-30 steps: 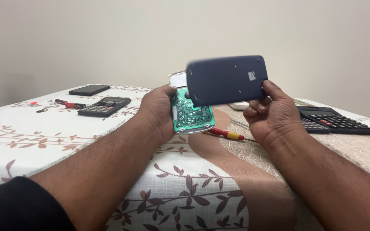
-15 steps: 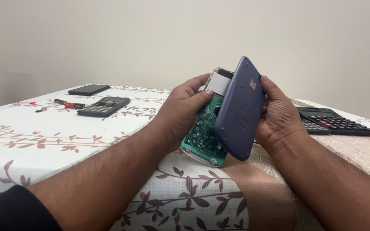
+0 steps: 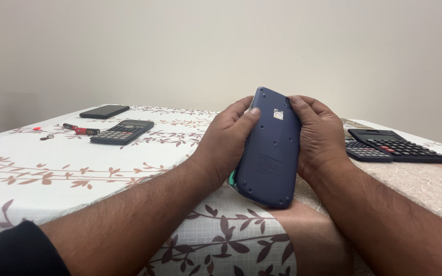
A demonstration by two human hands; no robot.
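My two hands hold a dark blue calculator back cover [image 3: 271, 148] upright above the table, its screw holes and small sticker facing me. My left hand [image 3: 227, 140] wraps its left edge, fingers curled over the top. My right hand [image 3: 317, 134] clasps the right edge. A sliver of green circuit board [image 3: 231, 178] shows behind the cover at its lower left; the rest of the calculator body is hidden.
On the leaf-patterned tablecloth [image 3: 78, 174], a dark calculator [image 3: 122, 131], a red-handled screwdriver [image 3: 81, 130] and a black phone-like slab [image 3: 104, 111] lie far left. Two more calculators [image 3: 396, 145] sit at the right. Small loose parts [image 3: 47, 137] lie near the left edge.
The blue cover, held apart and flat a second ago, has swung down over the green circuit board and now sits against it, with both hands closed around the pair.
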